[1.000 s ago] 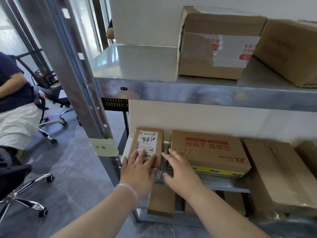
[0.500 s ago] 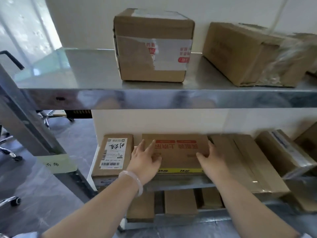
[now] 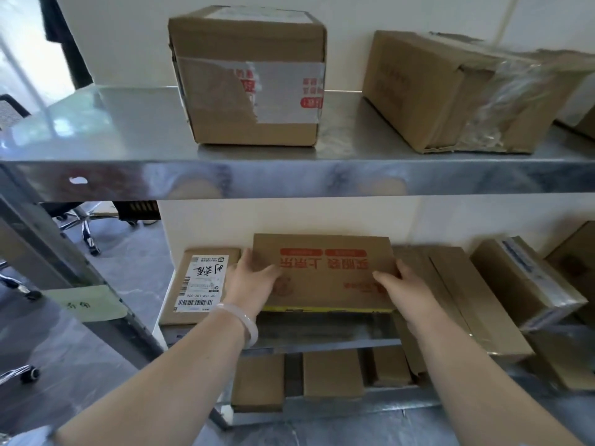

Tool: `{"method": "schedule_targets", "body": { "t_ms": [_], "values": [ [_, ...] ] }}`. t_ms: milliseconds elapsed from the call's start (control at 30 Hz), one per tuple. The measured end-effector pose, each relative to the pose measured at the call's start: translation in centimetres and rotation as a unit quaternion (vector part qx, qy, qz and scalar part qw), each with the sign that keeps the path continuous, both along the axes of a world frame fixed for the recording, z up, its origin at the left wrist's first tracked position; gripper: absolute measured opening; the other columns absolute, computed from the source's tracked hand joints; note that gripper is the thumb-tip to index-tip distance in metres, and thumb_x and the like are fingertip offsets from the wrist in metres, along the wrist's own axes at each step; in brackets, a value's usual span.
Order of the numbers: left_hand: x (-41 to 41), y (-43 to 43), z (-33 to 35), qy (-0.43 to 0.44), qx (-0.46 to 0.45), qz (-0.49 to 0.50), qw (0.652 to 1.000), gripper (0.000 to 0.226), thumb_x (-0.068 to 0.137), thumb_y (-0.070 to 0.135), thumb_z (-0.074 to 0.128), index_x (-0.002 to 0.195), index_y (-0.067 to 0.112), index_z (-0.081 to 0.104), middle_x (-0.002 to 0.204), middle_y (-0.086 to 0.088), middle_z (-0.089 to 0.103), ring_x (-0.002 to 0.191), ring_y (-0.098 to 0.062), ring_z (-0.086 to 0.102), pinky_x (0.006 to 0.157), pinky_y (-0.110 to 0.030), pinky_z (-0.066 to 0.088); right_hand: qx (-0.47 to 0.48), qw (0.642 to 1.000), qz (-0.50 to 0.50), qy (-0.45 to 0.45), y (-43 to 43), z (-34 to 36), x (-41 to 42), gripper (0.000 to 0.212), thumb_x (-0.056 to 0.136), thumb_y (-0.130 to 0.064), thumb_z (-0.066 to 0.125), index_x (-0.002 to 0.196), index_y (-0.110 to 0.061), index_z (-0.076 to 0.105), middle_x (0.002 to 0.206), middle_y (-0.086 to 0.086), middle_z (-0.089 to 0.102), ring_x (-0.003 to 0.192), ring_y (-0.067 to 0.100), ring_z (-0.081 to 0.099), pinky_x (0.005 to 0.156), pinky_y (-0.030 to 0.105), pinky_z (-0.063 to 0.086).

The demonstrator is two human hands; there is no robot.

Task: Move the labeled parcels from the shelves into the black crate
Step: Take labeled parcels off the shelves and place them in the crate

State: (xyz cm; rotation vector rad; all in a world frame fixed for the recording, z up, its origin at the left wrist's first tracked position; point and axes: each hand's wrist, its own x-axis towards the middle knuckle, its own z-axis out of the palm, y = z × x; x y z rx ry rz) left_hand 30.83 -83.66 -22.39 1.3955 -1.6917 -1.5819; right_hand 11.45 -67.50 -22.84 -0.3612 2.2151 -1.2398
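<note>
Now raised off the grey steel middle shelf (image 3: 322,333), no longer flat: brown cardboard parcel with red print (image 3: 325,272), gripped at both sides, left hand (image 3: 249,284) and right hand (image 3: 405,291) curled round. Probably crate-bound next.

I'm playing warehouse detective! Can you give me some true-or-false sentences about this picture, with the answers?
1. The left hand and right hand both hold the red-printed box. True.
2. The parcel with the white label lies right of that box. False: it lies to its left.
3. The top shelf has no boxes on it. False: a taped box and a plain box stand there.
4. A bracelet is on the left wrist. True.
</note>
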Motion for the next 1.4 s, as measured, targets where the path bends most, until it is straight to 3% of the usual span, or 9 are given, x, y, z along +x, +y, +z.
{"method": "schedule_targets", "body": {
  "t_ms": [133, 233, 333, 467, 667, 833, 1033, 1300, 1400],
  "values": [
    [0.2, 0.1, 0.2, -0.053, -0.047, 0.013, 0.997, 0.032, 0.076, 0.037, 0.061, 0.106, 0.027, 0.058, 0.117, -0.005, 0.041, 0.097, -0.023, 0.048, 0.096, -0.047, 0.047, -0.042, 0.999, -0.011, 0.017, 1.2, 0.3, 0.1, 0.034, 0.09, -0.029, 0.062, 0.123, -0.022, 0.059, 0.113, -0.001, 0.065, 0.099, 0.015, 0.06, 0.07, 0.028, 0.047],
    [0.3, 0.6, 0.0, -0.045, -0.074, 0.023, 0.996, 0.033, 0.083, 0.033, 0.065, 0.114, 0.028, 0.058, 0.118, -0.003, 0.042, 0.094, -0.019, 0.043, 0.094, -0.043, 0.046, -0.074, 0.996, -0.049, 0.017, 1.8, 0.5, 0.2, 0.026, 0.087, -0.03, 0.067, 0.11, -0.021, 0.061, 0.11, 0.002, 0.066, 0.096, 0.018, 0.062, 0.072, 0.032, 0.05],
    [0.5, 1.3, 0.0, 0.028, -0.052, 0.034, 0.998, 0.055, 0.078, 0.048, 0.076, 0.12, 0.027, 0.047, 0.117, 0.003, 0.056, 0.104, -0.016, 0.054, 0.093, -0.043, 0.05, -0.092, 0.991, -0.093, -0.001, 2.6, 0.7, 0.3, 0.049, 0.082, -0.043, 0.071, 0.116, -0.015, 0.049, 0.114, 0.003, 0.062, 0.103, 0.023, 0.059, 0.081, 0.036, 0.049],
    [0.6, 2.0, 1.0, 0.105, -0.007, 0.072, 0.992, 0.054, 0.08, 0.059, 0.069, 0.116, 0.025, 0.046, 0.106, 0.009, 0.06, 0.096, -0.007, 0.056, 0.083, -0.035, 0.043, -0.121, 0.984, -0.124, -0.048, 3.3, 1.3, 0.4, 0.09, 0.067, -0.073, 0.065, 0.137, -0.024, 0.039, 0.121, 0.003, 0.06, 0.112, 0.029, 0.057, 0.1, 0.053, 0.045],
    [0.8, 1.9, 1.5, 0.081, -0.031, 0.039, 0.995, 0.054, 0.075, 0.064, 0.061, 0.122, 0.038, 0.058, 0.12, 0.002, 0.061, 0.107, -0.02, 0.058, 0.088, -0.043, 0.051, -0.11, 0.988, -0.107, -0.031, 3.7, 2.5, 0.6, 0.058, 0.087, -0.064, 0.053, 0.133, -0.029, 0.045, 0.116, 0.002, 0.061, 0.11, 0.03, 0.057, 0.1, 0.053, 0.045],
    [1.4, 2.3, 1.4, 0.076, -0.048, 0.02, 0.996, 0.022, 0.091, 0.026, 0.062, 0.105, 0.042, 0.056, 0.11, 0.008, 0.062, 0.104, -0.017, 0.056, 0.093, -0.036, 0.043, -0.141, 0.987, -0.082, -0.002, 4.0, 2.3, 0.8, 0.013, 0.094, -0.036, 0.059, 0.107, -0.035, 0.057, 0.11, -0.003, 0.064, 0.109, 0.023, 0.058, 0.102, 0.048, 0.044],
    [1.9, 2.5, 1.5, 0.053, -0.087, 0.02, 0.995, 0.025, 0.083, 0.017, 0.069, 0.086, 0.034, 0.051, 0.09, 0.009, 0.063, 0.089, -0.013, 0.06, 0.083, -0.033, 0.045, -0.171, 0.98, -0.102, -0.025, 4.1, 2.0, 1.5, 0.05, 0.087, -0.026, 0.069, 0.131, -0.025, 0.045, 0.119, 0.0, 0.061, 0.115, 0.024, 0.055, 0.106, 0.05, 0.04],
    [2.3, 2.4, 1.7, 0.091, -0.02, 0.068, 0.993, 0.049, 0.085, 0.057, 0.063, 0.117, 0.023, 0.051, 0.111, 0.002, 0.062, 0.105, -0.022, 0.058, 0.099, -0.044, 0.044, -0.151, 0.981, -0.112, -0.043, 4.5, 2.4, 2.0, 0.086, 0.062, -0.079, 0.064, 0.125, -0.025, 0.042, 0.119, 0.005, 0.058, 0.11, 0.029, 0.057, 0.101, 0.054, 0.044],
    [2.5, 2.7, 1.4, 0.081, -0.026, 0.034, 0.996, 0.037, 0.09, 0.046, 0.057, 0.124, 0.031, 0.048, 0.117, 0.003, 0.06, 0.11, -0.021, 0.055, 0.096, -0.041, 0.043, -0.166, 0.978, -0.121, -0.038, 4.7, 2.3, 2.0, 0.052, 0.072, -0.064, 0.068, 0.107, -0.031, 0.05, 0.117, 0.002, 0.06, 0.107, 0.028, 0.06, 0.098, 0.053, 0.047]
  ]
}}
